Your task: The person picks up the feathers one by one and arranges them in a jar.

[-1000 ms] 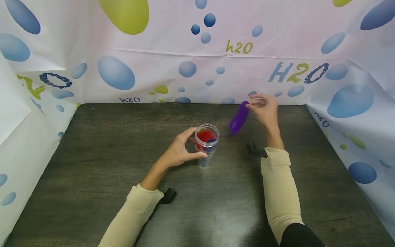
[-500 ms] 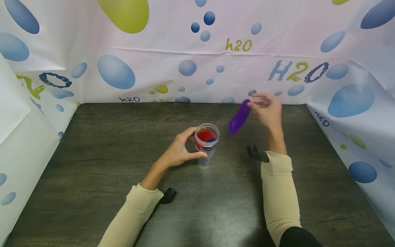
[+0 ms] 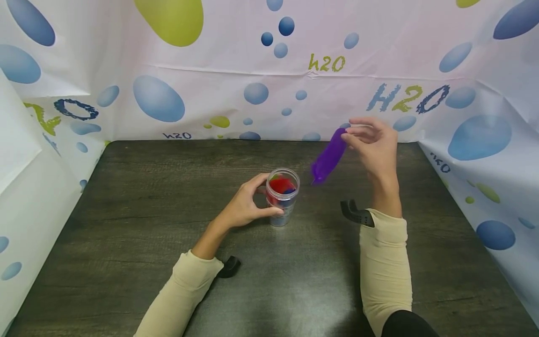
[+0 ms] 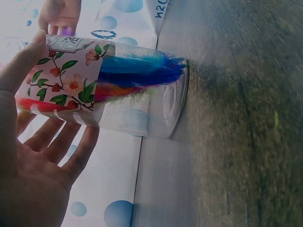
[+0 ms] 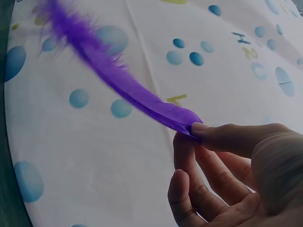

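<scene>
My left hand (image 3: 246, 204) grips a clear plastic jar (image 3: 283, 196) that stands upright on the dark table. In the left wrist view the jar (image 4: 137, 85) carries a label with flowers and green leaves. Blue feathers (image 4: 137, 71) and red ones show through its wall. Above the table, to the right of the jar, a purple feather (image 3: 328, 157) hangs at a slant, its fluffy end down toward the jar. The thumb and forefinger of my right hand (image 3: 375, 145) pinch its upper tip. The right wrist view shows the feather (image 5: 118, 85) and the pinch closely.
The dark wood-grain table (image 3: 147, 210) ends at a white backdrop (image 3: 227, 56) printed with blue and green drops and lettering. More of this sheet rises at the left and right sides. Black straps (image 3: 355, 215) circle both wrists.
My right hand has risen and shifted slightly to the right, carrying the purple feather with it. The left hand and the jar have stayed in place.
</scene>
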`<action>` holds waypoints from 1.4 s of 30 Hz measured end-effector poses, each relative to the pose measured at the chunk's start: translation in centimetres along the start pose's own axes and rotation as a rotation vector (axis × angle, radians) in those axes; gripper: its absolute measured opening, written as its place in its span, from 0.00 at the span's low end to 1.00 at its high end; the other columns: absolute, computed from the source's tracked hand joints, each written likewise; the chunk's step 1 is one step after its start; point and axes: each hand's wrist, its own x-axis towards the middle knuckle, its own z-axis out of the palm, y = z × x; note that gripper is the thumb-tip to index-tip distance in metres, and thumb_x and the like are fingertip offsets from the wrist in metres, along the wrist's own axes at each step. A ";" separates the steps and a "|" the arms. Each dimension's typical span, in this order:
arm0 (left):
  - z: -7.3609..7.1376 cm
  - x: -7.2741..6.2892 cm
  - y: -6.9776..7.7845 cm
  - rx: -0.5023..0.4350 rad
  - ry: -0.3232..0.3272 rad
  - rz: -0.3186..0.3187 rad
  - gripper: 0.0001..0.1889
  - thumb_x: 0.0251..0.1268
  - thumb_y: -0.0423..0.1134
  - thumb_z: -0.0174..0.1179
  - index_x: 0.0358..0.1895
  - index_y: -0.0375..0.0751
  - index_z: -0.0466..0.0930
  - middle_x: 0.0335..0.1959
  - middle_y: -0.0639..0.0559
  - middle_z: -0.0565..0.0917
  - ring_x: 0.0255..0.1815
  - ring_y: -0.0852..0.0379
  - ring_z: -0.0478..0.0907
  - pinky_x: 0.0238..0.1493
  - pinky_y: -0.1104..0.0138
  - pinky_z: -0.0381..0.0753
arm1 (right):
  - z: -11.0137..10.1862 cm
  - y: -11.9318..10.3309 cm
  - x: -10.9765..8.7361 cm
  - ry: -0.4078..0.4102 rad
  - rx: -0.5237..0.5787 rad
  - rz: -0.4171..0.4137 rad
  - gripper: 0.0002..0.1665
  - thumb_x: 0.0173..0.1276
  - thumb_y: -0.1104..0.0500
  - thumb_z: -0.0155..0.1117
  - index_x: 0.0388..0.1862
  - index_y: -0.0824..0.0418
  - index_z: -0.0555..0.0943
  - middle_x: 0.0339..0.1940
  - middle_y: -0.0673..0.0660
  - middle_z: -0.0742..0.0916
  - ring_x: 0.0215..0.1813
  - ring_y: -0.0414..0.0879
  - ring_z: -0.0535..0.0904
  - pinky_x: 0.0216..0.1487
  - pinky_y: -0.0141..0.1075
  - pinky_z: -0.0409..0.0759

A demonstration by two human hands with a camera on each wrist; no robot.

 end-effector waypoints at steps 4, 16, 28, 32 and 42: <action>0.0 0.0 0.1 -0.003 -0.001 -0.003 0.42 0.52 0.30 0.80 0.72 0.31 0.70 0.64 0.39 0.79 0.64 0.44 0.78 0.61 0.55 0.83 | 0.2 -0.6 -0.2 -0.006 0.039 -0.021 0.15 0.63 0.76 0.73 0.48 0.69 0.87 0.31 0.48 0.91 0.31 0.40 0.89 0.31 0.28 0.84; -0.1 0.0 0.0 -0.018 -0.005 0.007 0.43 0.58 0.45 0.79 0.72 0.32 0.70 0.64 0.40 0.79 0.64 0.45 0.78 0.61 0.54 0.83 | 1.2 -3.3 -0.7 -0.023 0.198 -0.115 0.16 0.60 0.82 0.69 0.46 0.72 0.87 0.30 0.53 0.92 0.27 0.42 0.88 0.30 0.30 0.85; 0.0 0.0 -0.3 -0.031 -0.005 0.012 0.53 0.56 0.72 0.68 0.72 0.31 0.70 0.64 0.40 0.79 0.63 0.45 0.78 0.61 0.54 0.83 | 2.9 -4.3 -1.2 -0.085 0.238 -0.158 0.16 0.58 0.82 0.70 0.44 0.71 0.87 0.30 0.54 0.92 0.29 0.42 0.89 0.31 0.31 0.86; 0.0 -0.1 -0.3 -0.028 -0.005 0.012 0.54 0.55 0.73 0.68 0.72 0.31 0.70 0.63 0.40 0.80 0.63 0.45 0.78 0.60 0.54 0.83 | 3.3 -4.2 -1.3 -0.096 0.232 -0.163 0.15 0.58 0.82 0.70 0.44 0.74 0.86 0.30 0.54 0.91 0.29 0.43 0.88 0.31 0.31 0.86; -0.1 -0.1 0.0 -0.017 -0.004 0.002 0.41 0.56 0.36 0.79 0.72 0.31 0.70 0.63 0.40 0.80 0.63 0.46 0.78 0.59 0.54 0.83 | 3.8 -4.0 -1.4 -0.096 0.181 -0.177 0.15 0.59 0.80 0.72 0.44 0.71 0.87 0.31 0.53 0.91 0.30 0.42 0.88 0.31 0.30 0.86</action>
